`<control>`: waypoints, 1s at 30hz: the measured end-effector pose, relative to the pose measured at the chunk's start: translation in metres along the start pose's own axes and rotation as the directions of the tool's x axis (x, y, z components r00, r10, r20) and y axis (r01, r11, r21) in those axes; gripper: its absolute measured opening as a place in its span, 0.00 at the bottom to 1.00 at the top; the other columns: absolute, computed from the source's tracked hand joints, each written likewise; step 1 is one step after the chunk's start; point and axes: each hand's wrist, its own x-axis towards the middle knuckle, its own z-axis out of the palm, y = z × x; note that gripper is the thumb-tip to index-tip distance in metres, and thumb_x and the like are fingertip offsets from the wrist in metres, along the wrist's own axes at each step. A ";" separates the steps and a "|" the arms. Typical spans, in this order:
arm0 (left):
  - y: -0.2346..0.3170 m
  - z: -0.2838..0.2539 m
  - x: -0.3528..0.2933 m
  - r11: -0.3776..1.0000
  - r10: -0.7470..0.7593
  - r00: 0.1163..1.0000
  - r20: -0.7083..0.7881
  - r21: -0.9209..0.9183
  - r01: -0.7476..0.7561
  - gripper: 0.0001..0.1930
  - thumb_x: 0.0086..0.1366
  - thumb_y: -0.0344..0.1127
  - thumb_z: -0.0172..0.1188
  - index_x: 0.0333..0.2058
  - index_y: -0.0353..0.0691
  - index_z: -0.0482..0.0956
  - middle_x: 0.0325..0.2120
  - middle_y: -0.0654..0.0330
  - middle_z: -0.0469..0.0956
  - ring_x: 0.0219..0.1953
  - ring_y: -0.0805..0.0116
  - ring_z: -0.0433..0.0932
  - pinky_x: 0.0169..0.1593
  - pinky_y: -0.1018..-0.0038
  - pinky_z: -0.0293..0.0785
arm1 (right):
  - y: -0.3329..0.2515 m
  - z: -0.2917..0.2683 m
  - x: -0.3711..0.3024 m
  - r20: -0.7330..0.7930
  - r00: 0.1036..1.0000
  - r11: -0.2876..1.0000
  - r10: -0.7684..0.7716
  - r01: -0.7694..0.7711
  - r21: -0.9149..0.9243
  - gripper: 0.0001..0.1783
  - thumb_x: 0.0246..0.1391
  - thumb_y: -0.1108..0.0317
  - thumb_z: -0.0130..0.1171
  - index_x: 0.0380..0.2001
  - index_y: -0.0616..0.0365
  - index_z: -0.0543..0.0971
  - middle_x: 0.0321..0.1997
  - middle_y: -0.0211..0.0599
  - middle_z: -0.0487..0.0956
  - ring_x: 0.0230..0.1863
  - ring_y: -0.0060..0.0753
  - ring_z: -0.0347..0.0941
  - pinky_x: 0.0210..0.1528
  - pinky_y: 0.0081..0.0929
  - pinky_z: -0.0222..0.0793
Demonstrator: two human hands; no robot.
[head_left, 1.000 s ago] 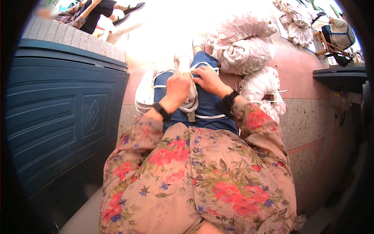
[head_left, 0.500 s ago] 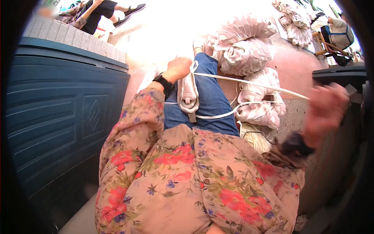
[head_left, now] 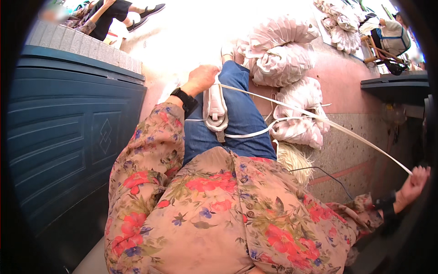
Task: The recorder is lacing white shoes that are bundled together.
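Low white shoe (head_left: 214,104), left hand (head_left: 202,78) clamped at its far end, apparently bracing it against flat white lace (head_left: 346,131) stretched rightward, right hand (head_left: 413,186) clenched on lace.

We've got a pale shoe (head_left: 214,105) lying lengthwise on our blue jeans (head_left: 248,116), long white lace (head_left: 319,117) stretching from near its far end way out right.

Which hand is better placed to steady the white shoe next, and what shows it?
Probably the left hand: it is at the far end of the white shoe, while the right hand is far out sideways, holding the white lace.
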 end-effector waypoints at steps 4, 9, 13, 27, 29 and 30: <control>0.010 0.003 -0.031 0.849 -0.120 0.992 -0.050 -0.523 0.076 0.14 0.57 0.31 0.45 0.43 0.37 0.71 0.29 0.54 0.75 0.29 0.67 0.75 0.32 0.73 0.70 | 0.123 0.091 -0.019 0.225 0.949 0.972 0.218 -0.232 0.037 0.16 0.52 0.75 0.44 0.45 0.68 0.64 0.18 0.21 0.52 0.18 0.14 0.48 0.18 0.12 0.47; -0.010 0.006 -0.070 0.557 -0.349 0.915 0.200 -0.741 0.374 0.09 0.56 0.29 0.48 0.31 0.30 0.74 0.18 0.61 0.73 0.17 0.79 0.68 0.23 0.83 0.66 | 0.275 0.260 -0.101 0.485 0.648 0.807 0.587 -0.425 -0.411 0.11 0.52 0.63 0.48 0.37 0.53 0.74 0.31 0.28 0.75 0.21 0.14 0.63 0.24 0.12 0.61; -0.034 0.035 -0.067 0.726 -0.381 0.923 -0.047 -0.634 0.268 0.08 0.50 0.31 0.50 0.20 0.34 0.75 0.12 0.57 0.70 0.14 0.74 0.68 0.21 0.74 0.65 | 0.324 0.366 -0.168 0.690 0.227 0.686 0.687 -0.515 -0.514 0.10 0.53 0.61 0.49 0.31 0.54 0.75 0.20 0.17 0.68 0.14 0.07 0.53 0.14 0.09 0.48; -0.014 0.033 -0.053 0.942 -0.237 0.948 -0.211 -0.287 0.172 0.12 0.55 0.39 0.48 0.28 0.37 0.75 0.25 0.45 0.75 0.31 0.49 0.75 0.35 0.60 0.69 | 0.367 0.399 -0.210 0.617 0.197 0.589 0.762 -0.607 -0.534 0.13 0.57 0.63 0.41 0.34 0.58 0.72 0.17 0.23 0.65 0.12 0.13 0.56 0.14 0.14 0.61; -0.010 0.027 -0.053 0.976 -0.137 0.967 -0.215 -0.198 0.094 0.11 0.54 0.38 0.48 0.26 0.37 0.74 0.24 0.46 0.75 0.30 0.50 0.75 0.33 0.60 0.70 | 0.366 0.392 -0.215 0.616 0.124 0.480 0.778 -0.750 -0.456 0.12 0.55 0.63 0.43 0.34 0.59 0.71 0.18 0.25 0.65 0.11 0.16 0.57 0.12 0.17 0.63; -0.010 0.028 -0.053 0.976 -0.135 0.968 -0.214 -0.200 0.092 0.11 0.54 0.38 0.48 0.26 0.37 0.74 0.24 0.46 0.75 0.30 0.50 0.75 0.33 0.60 0.70 | 0.360 0.393 -0.217 0.619 0.121 0.460 0.776 -0.779 -0.425 0.11 0.55 0.64 0.43 0.36 0.58 0.70 0.18 0.24 0.64 0.11 0.15 0.56 0.12 0.17 0.63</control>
